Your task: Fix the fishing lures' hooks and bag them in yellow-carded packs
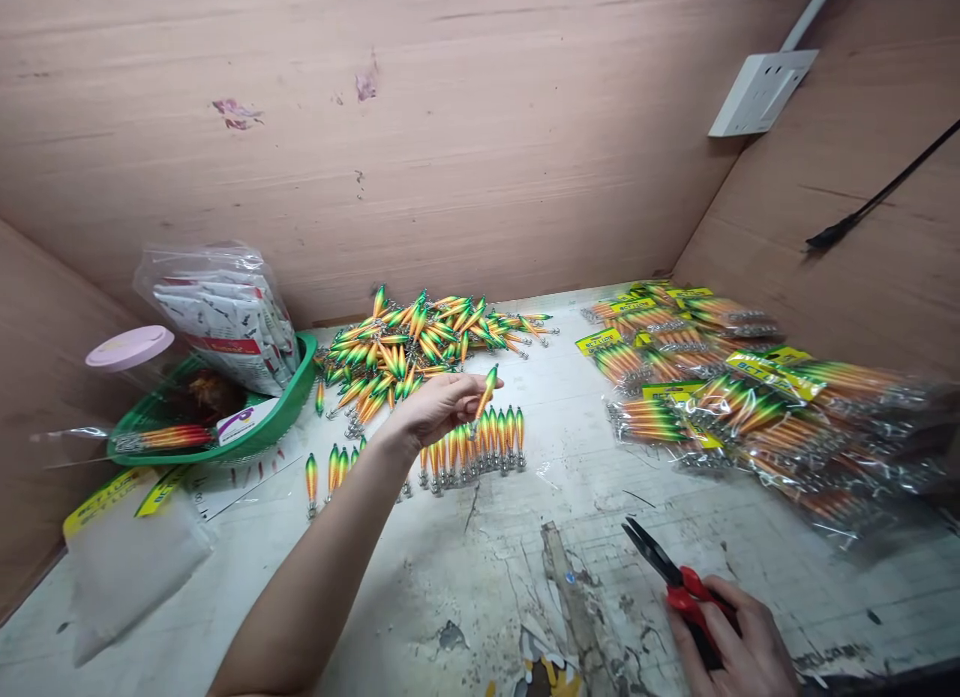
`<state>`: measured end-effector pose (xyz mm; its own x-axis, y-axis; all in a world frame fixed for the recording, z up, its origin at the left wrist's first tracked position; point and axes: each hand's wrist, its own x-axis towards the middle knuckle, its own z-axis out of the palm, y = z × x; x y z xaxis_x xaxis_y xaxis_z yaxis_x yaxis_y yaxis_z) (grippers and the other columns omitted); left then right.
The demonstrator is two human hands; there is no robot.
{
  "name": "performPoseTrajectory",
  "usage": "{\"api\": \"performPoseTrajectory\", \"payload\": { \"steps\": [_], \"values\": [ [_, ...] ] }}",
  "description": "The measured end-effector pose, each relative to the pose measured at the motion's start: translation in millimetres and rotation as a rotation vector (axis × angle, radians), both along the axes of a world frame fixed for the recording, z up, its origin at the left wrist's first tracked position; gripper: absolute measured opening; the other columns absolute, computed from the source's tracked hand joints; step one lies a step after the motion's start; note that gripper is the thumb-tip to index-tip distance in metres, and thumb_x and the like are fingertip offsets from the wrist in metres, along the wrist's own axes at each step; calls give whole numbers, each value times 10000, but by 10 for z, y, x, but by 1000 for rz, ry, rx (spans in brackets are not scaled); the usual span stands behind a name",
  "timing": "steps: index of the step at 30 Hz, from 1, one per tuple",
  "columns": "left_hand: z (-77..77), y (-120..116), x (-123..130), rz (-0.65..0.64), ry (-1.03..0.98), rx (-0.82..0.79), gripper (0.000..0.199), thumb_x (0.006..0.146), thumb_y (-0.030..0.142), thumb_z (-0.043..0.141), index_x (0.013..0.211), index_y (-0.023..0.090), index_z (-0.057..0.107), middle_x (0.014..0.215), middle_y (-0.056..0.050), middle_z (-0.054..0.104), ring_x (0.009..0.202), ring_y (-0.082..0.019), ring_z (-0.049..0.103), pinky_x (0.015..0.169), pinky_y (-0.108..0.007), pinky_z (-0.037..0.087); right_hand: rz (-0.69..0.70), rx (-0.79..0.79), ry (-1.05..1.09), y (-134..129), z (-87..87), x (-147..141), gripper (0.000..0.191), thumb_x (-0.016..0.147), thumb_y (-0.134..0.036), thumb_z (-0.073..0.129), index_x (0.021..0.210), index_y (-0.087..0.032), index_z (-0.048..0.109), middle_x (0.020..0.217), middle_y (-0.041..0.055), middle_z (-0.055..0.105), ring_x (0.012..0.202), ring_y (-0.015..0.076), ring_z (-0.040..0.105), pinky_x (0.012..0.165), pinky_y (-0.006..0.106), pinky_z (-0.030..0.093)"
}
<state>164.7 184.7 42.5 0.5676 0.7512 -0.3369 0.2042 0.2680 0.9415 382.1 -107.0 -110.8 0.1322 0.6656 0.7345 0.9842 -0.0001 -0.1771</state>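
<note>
My left hand reaches over the table and pinches a green and orange fishing lure by its upper part, tip up. Just beneath it a row of similar lures lies side by side, their metal hooks toward me; my forearm hides part of that row. Behind the hand is a heap of loose lures. At the lower right my right hand is wrapped round the red handles of needle-nose pliers. The jaws of the pliers point up and to the left, over the tabletop.
At the right lies a pile of packed lures in clear bags with yellow labels. On the left a green basket holds packets and a pink-lidded cup. Clear bags lie in front of it. Wooden walls enclose the worn table.
</note>
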Motion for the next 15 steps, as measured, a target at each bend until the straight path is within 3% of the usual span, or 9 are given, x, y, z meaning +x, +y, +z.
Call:
{"api": "performPoseTrajectory", "payload": {
  "steps": [5, 9, 12, 15],
  "values": [
    [108, -257, 103, -125, -253, -209, 208, 675, 250, 706, 822, 106, 738, 679, -4, 508, 569, -42, 386, 524, -170, 334, -3, -3, 18, -5, -14, 4, 80, 869, -231, 601, 890, -155, 611, 948, 109, 571, 813, 208, 574, 722, 347, 479],
    [108, -367, 155, -186, -295, -271, 227, 677, 240, 722, 853, 97, 733, 649, 12, 493, 549, -38, 383, 546, -183, 352, -11, -28, 37, -24, -47, 7, 107, 868, -244, 601, 900, -144, 622, 949, 117, 570, 827, 221, 573, 733, 363, 479],
    [102, -425, 189, -196, -275, -257, 251, 662, 263, 726, 850, 97, 710, 644, 25, 472, 535, -33, 370, 537, -190, 333, -10, -40, 38, -26, -61, 5, 113, 866, -241, 602, 897, -134, 623, 956, 129, 569, 834, 233, 570, 732, 375, 475],
    [68, -442, 257, -214, -67, -50, 248, 718, 339, 648, 824, 115, 662, 639, 35, 449, 522, -42, 373, 540, -200, 343, -5, -37, 45, -14, -52, -4, 102, 864, -236, 605, 889, -138, 623, 955, 128, 570, 830, 232, 571, 726, 374, 474]
  ]
}}
